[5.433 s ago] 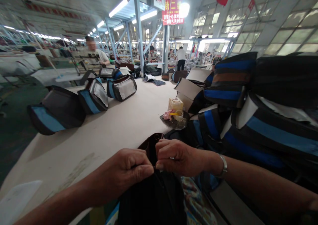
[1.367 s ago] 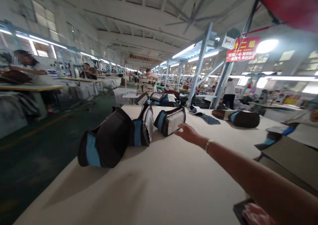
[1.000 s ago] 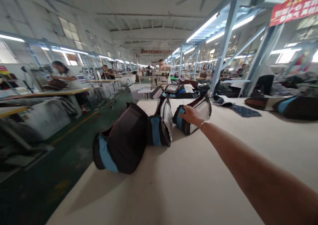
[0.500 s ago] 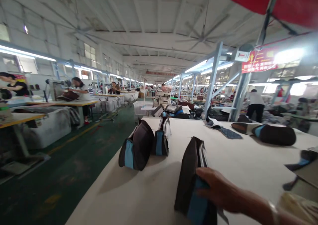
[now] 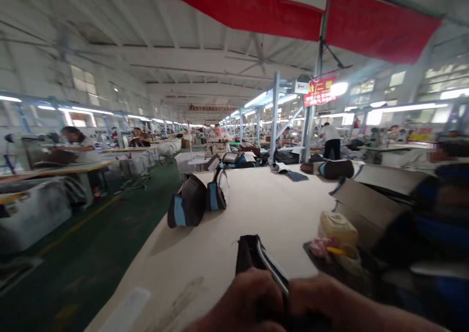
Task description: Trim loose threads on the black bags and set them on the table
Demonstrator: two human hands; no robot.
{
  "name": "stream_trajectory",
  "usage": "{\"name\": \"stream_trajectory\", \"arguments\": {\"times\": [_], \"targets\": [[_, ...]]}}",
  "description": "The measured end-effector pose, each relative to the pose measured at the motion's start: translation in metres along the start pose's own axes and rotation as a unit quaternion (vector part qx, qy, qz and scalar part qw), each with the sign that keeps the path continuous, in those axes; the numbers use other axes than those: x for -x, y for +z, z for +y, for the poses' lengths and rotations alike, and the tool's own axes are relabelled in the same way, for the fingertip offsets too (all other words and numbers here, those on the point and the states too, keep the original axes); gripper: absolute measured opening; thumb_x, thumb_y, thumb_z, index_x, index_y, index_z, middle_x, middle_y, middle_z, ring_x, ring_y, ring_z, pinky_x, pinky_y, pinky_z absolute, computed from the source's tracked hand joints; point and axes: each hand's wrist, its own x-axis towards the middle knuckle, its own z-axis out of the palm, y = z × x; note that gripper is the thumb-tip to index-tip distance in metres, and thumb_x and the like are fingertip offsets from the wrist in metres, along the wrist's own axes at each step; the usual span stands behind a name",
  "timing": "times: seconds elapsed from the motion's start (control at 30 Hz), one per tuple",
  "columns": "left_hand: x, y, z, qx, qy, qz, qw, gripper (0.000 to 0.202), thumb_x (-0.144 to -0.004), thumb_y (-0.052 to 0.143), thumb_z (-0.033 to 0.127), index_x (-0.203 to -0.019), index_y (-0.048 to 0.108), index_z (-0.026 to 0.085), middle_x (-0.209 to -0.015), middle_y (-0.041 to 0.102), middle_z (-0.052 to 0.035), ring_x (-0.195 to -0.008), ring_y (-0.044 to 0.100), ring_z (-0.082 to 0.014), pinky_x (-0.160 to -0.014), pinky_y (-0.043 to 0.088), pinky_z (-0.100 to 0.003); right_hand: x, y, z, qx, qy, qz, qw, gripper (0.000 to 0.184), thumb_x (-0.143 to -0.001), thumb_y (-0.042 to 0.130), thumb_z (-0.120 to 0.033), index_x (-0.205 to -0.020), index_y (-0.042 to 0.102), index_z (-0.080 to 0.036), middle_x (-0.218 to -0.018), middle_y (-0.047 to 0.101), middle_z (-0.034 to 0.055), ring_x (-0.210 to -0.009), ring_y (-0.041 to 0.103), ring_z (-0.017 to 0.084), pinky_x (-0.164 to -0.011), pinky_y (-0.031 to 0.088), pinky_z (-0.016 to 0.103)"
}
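Low in the view, a black fabric bag (image 5: 249,251) stands on end on the pale table (image 5: 183,268), its light-edged opening facing up. My left hand (image 5: 245,298) is closed on the near left part of that bag. Against its right edge my right hand (image 5: 322,295) is closed too, fingers curled round the cloth. The bag's lower part is hidden behind both hands. Farther left on the table sit a black bag with a blue stripe (image 5: 179,210) and a narrower striped bag (image 5: 213,196), apart from my hands.
To the right are a yellowish container (image 5: 337,229), a pink crumpled item (image 5: 322,247) and stacked grey panels (image 5: 370,200). A person (image 5: 445,176) is at the right edge. Another dark striped bag (image 5: 335,169) lies at the far table edge. A green aisle (image 5: 120,234) runs left.
My view has turned right. The bag in my right hand has come nearer to me and lower, and my left hand has come into view and taken hold of it.
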Motion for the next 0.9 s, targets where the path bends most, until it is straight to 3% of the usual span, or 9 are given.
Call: {"name": "stream_trajectory", "arguments": {"times": [0.13,0.2,0.3,0.5,0.63,0.9], "targets": [[0.000,0.011,0.045,0.033,-0.101,-0.106,0.989,0.025,-0.081,0.077,0.039,-0.082,0.070,0.014,-0.084,0.055,0.0005,-0.074,0.050,-0.0128,-0.064,0.039,-0.022,0.029,-0.003,-0.020,-0.089,0.054,-0.002,0.995,0.027,-0.076,0.079,-0.032,-0.084,0.061,-0.013,-0.073,0.054,-0.0037,-0.068,0.045,0.009,-0.060,0.036,0.020],[0.000,0.017,0.051,0.064,-0.132,-0.163,0.976,0.015,-0.086,0.071,0.030,-0.090,0.074,0.015,-0.092,0.057,-0.0007,-0.080,0.052,-0.0141,-0.069,0.040,-0.023,0.040,0.000,-0.020,-0.135,0.061,-0.002,0.989,0.028,-0.076,0.079,-0.033,-0.084,0.061,-0.012,-0.071,0.053,-0.0037,-0.064,0.044,0.008,-0.058,0.036,0.020],[0.003,0.026,0.052,0.114,-0.145,-0.199,0.962,0.017,-0.088,0.070,0.031,-0.095,0.073,0.015,-0.096,0.058,-0.0011,-0.085,0.053,-0.0162,-0.073,0.041,-0.024,0.054,0.011,-0.016,-0.194,0.080,0.020,0.977,0.031,-0.076,0.080,-0.032,-0.086,0.061,-0.011,-0.072,0.055,-0.0027,-0.064,0.046,0.008,-0.058,0.037,0.020],[0.006,0.040,0.049,0.149,-0.232,-0.195,0.941,0.031,-0.085,0.072,0.043,-0.090,0.067,0.013,-0.074,0.054,0.0037,-0.068,0.044,-0.0117,-0.059,0.032,-0.023,0.073,0.022,-0.024,-0.194,0.082,0.034,0.977,0.033,-0.075,0.081,-0.027,-0.095,0.062,-0.010,-0.074,0.055,-0.0040,-0.063,0.045,0.007,-0.058,0.038,0.019],[0.003,0.045,0.048,0.140,-0.231,-0.185,0.945,0.025,-0.085,0.070,0.037,-0.087,0.067,0.013,-0.080,0.059,0.0012,-0.074,0.050,-0.0144,-0.064,0.037,-0.025,0.072,0.022,-0.031,-0.153,0.069,0.057,0.984,0.035,-0.070,0.084,-0.026,-0.095,0.065,-0.011,-0.080,0.056,-0.0027,-0.072,0.048,0.009,-0.065,0.040,0.020],[-0.001,0.046,0.046,0.115,-0.229,-0.166,0.952,0.015,-0.080,0.066,0.028,-0.081,0.067,0.013,-0.074,0.057,0.0020,-0.069,0.048,-0.0132,-0.061,0.035,-0.025,0.067,0.031,-0.022,-0.260,0.127,0.066,0.955,0.025,-0.076,0.078,-0.027,-0.087,0.063,-0.010,-0.071,0.058,-0.0025,-0.063,0.049,0.008,-0.059,0.038,0.020]]}}
